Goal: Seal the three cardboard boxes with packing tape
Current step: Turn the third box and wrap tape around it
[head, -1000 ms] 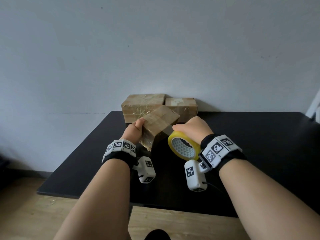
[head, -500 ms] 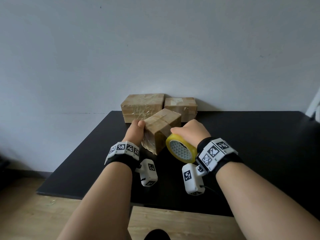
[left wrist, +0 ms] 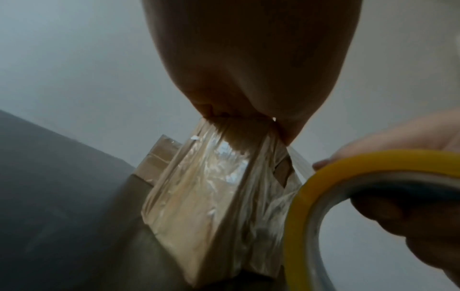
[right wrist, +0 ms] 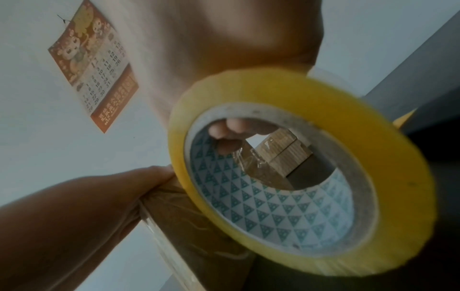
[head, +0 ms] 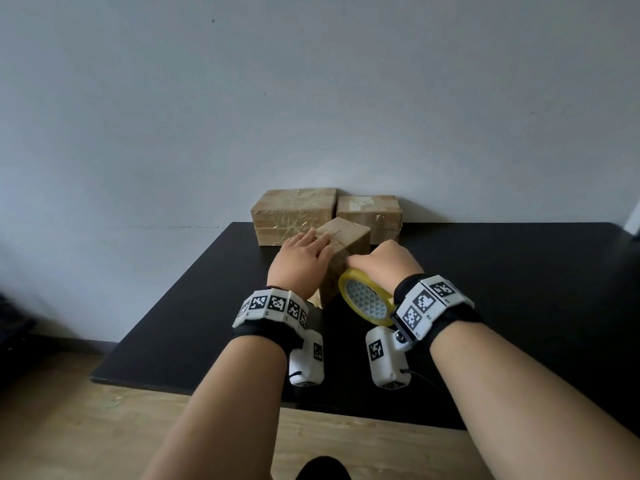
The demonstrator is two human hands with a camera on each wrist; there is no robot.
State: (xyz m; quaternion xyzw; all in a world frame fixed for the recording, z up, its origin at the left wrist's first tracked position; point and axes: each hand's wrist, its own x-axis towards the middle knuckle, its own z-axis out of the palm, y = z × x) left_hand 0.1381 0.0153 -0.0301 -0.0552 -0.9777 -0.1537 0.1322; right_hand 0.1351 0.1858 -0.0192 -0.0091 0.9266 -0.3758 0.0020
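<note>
Progress looks like two of three: the larger box (head: 294,213) and the smaller box (head: 370,216) sit side by side against the wall at the back of the black table (head: 519,289), both showing glossy tape, and I'd judge them sealed. Third box (head: 341,252) stands tilted mid-table, wrinkled tape already over its near face; left hand (head: 300,265) lies flat on top pressing it, right hand (head: 384,263) grips the yellow tape roll (head: 367,303) right beside it. All boxes closed, contents not visible.
</note>
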